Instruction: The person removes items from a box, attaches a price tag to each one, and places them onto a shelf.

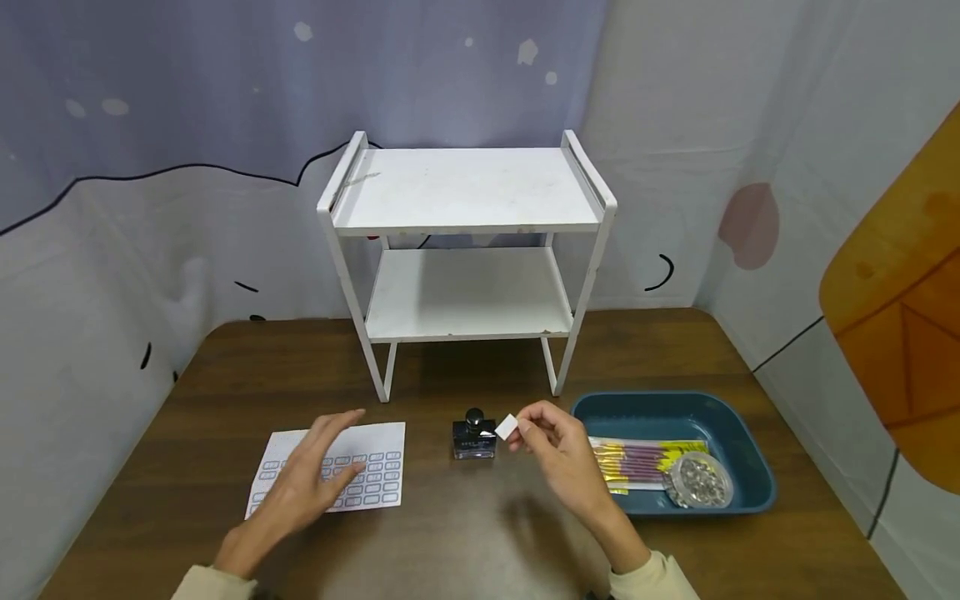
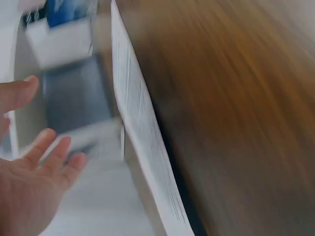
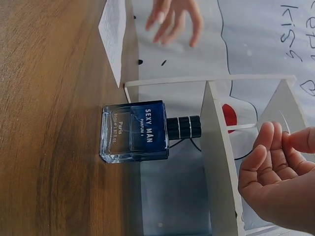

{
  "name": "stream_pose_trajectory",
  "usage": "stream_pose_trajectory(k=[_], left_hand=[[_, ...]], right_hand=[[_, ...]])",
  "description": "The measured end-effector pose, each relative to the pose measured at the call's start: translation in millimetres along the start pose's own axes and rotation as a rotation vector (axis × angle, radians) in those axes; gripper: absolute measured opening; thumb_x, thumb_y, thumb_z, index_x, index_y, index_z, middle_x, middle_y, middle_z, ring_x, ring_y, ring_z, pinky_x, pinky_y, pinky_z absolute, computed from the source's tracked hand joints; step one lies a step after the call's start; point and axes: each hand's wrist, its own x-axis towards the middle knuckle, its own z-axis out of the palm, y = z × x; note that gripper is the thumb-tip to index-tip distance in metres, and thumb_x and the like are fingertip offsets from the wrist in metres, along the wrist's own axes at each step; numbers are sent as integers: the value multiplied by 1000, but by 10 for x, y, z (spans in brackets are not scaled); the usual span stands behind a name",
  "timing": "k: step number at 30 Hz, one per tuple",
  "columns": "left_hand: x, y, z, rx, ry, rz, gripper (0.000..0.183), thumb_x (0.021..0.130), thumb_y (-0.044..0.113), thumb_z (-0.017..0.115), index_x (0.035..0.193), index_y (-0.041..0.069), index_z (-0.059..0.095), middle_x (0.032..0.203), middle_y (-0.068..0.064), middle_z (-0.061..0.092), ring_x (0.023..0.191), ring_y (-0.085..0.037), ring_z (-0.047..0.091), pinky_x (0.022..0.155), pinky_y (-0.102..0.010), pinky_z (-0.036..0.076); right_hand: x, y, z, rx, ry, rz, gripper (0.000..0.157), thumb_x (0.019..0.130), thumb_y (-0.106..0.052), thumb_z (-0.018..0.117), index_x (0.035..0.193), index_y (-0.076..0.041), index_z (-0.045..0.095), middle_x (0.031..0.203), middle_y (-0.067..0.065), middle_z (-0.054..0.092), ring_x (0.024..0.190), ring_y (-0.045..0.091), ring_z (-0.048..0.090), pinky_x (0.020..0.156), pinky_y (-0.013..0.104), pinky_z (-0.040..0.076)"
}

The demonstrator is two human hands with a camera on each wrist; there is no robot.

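Between thumb and fingers, my right hand (image 1: 558, 454) pinches a small white label (image 1: 507, 427), just right of a perfume bottle. That dark blue glass perfume bottle (image 3: 134, 132) with a black cap stands upright on the table, its front lettering readable in the right wrist view. My left hand (image 1: 303, 475) hovers over a white sheet of labels (image 1: 382, 492), fingers spread and holding nothing. Rows of outlined rectangles cover the sheet; part of it is hidden under the hand. In the left wrist view the sheet (image 2: 142, 123) looks slightly raised at one edge, though blurred.
A white two-tier shelf (image 1: 472, 192) stands at the back of the wooden table (image 1: 450, 558). On the right, a dark teal tray (image 1: 759, 467) holds a pack of purple-and-gold brushes (image 1: 637, 462) and a round clear container (image 1: 701, 481) of small metallic pieces.
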Motion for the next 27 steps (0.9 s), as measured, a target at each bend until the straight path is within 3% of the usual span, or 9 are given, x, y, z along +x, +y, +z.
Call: stream_pose_trajectory(k=[2, 5, 12, 21, 27], left_hand=[[92, 65, 163, -59, -44, 86, 84, 69, -2, 87, 143, 11, 51, 129, -7, 59, 116, -27, 61, 97, -31, 50], [221, 153, 381, -114, -129, 173, 88, 73, 2, 86, 149, 16, 44, 134, -7, 56, 120, -26, 60, 97, -42, 53], [467, 282, 705, -180, -293, 215, 92, 80, 4, 82, 155, 19, 32, 139, -9, 53, 126, -27, 58, 99, -45, 53], [649, 311, 874, -205, -327, 275, 95, 77, -1, 82, 153, 21, 31, 126, -8, 60, 112, -23, 65, 90, -40, 57], [688, 341, 923, -199, -360, 282, 90, 82, -2, 78, 155, 23, 30, 130, -8, 61, 114, -24, 65, 93, -42, 56]], right_hand=[[1, 1, -8, -5, 7, 4, 13, 99, 1, 52, 92, 10, 60, 85, 21, 66, 74, 8, 64, 71, 22, 55], [-1, 3, -20, -9, 21, 13, 13, 99, 1, 52, 92, 9, 60, 85, 21, 66, 74, 8, 64, 70, 22, 54], [-14, 10, -34, 8, 35, 40, 13, 99, 1, 52, 93, 10, 60, 86, 22, 66, 74, 9, 65, 70, 22, 53], [-14, 17, -43, 25, 31, 34, 13, 99, 1, 52, 94, 11, 59, 84, 21, 66, 73, 9, 65, 69, 22, 52], [-14, 22, -42, 21, 16, 15, 14, 100, 0, 52, 94, 11, 59, 85, 22, 66, 73, 8, 65, 69, 22, 52]])
